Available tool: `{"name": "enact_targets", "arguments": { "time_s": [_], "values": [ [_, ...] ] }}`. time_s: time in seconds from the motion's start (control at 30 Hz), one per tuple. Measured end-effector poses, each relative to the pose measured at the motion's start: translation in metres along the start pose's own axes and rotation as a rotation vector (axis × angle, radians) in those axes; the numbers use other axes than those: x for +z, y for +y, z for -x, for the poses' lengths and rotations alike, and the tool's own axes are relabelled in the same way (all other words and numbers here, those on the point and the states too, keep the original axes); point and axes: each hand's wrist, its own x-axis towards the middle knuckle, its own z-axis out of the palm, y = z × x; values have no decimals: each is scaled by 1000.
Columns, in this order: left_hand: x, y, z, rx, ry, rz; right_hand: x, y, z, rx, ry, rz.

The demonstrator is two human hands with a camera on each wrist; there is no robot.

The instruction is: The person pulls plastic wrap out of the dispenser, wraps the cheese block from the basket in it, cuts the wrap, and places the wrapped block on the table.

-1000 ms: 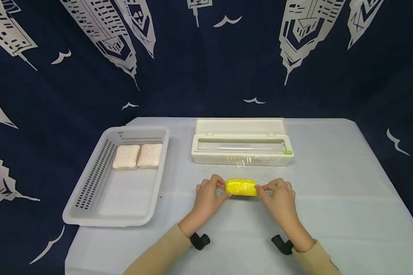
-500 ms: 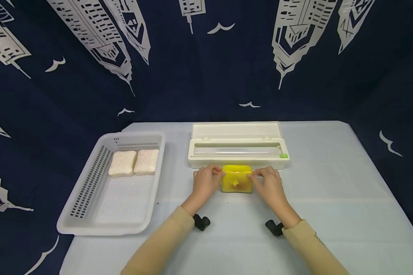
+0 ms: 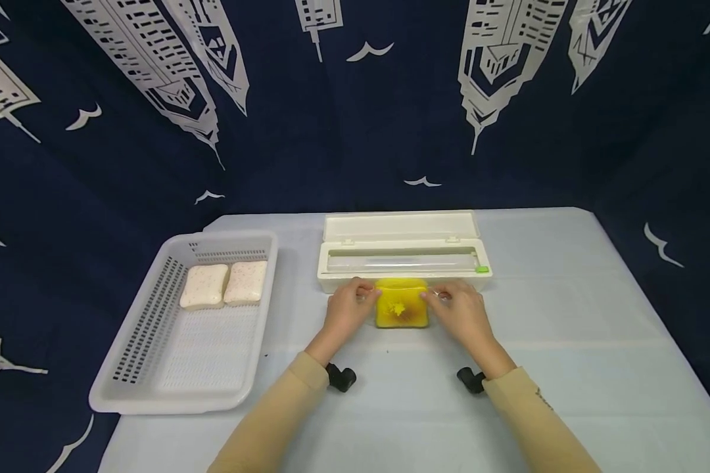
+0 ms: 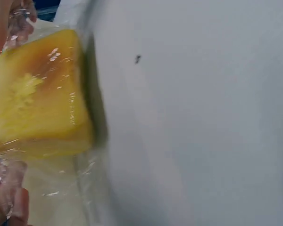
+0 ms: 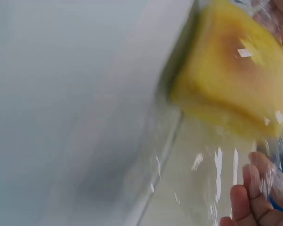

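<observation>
A thick yellow square, bread-like with a browned patch and a flower-shaped mark (image 3: 401, 309), stands at the middle of the table in clear cling film (image 5: 198, 162). My left hand (image 3: 348, 307) pinches the film at its left side. At the right side my right hand (image 3: 458, 309) pinches the film between thumb and fingers. The film looks creased and shiny round the square in both wrist views. Right behind the hands is a cream cling film box (image 3: 405, 253) with its lid up and a clear roll inside.
A white perforated basket (image 3: 213, 368) stands at the left. Two pale, speckled bread-like squares (image 3: 204, 287) lie side by side in its far part. The white table (image 3: 568, 341) ends at a dark blue curtain (image 3: 343, 144). A small green piece (image 3: 482, 269) sits on the box's right end.
The yellow square has turned from narrow and smooth yellow to its browned, flower-marked face. Both hands have moved with it towards the box. The view has shifted slightly.
</observation>
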Motion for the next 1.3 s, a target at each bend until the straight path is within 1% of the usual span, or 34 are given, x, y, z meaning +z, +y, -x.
{"name": "enact_targets", "arguments": {
  "time_s": [0.07,0.13,0.2,0.23,0.27,0.3,0.33,0.4,0.43,0.5,0.57,0.63,0.73,0.8,0.97,1.1,1.2,1.3],
  "values": [
    [-5,4,0,3,30,0,-11,7,-1,-8,59,-13],
    [-11,11,-1,31,78,-20,-26,15,-5,9,136,-23],
    [-17,22,-4,76,115,-39,-42,24,-12,47,187,-21],
    [-19,29,-7,104,117,-46,-49,28,-16,69,183,-20],
    [-20,37,-10,137,107,-53,-55,34,-22,81,162,-16],
    [-19,45,-13,167,87,-62,-60,39,-28,87,118,-12],
    [-17,54,-16,189,60,-66,-63,45,-33,96,50,-16],
    [-7,70,-23,223,-19,-75,-64,57,-44,62,-87,-37],
    [0,77,-26,239,-59,-78,-63,61,-48,48,-156,-50],
    [17,89,-32,261,-126,-98,-57,68,-54,17,-267,-77],
    [34,96,-37,284,-175,-127,-51,71,-57,12,-341,-87],
    [49,101,-42,306,-201,-150,-46,72,-57,37,-388,-73],
    [67,106,-46,319,-212,-175,-42,73,-55,67,-410,-50],
    [78,109,-49,313,-210,-172,-42,74,-55,65,-396,-44],
    [101,117,-55,297,-165,-180,-46,76,-55,40,-361,-25],
    [114,124,-58,280,-110,-203,-49,78,-57,8,-336,4],
    [120,128,-60,297,-63,-256,-51,81,-59,-12,-317,14],
    [122,133,-62,335,-16,-369,-53,84,-60,-20,-297,24]
  ]
}}
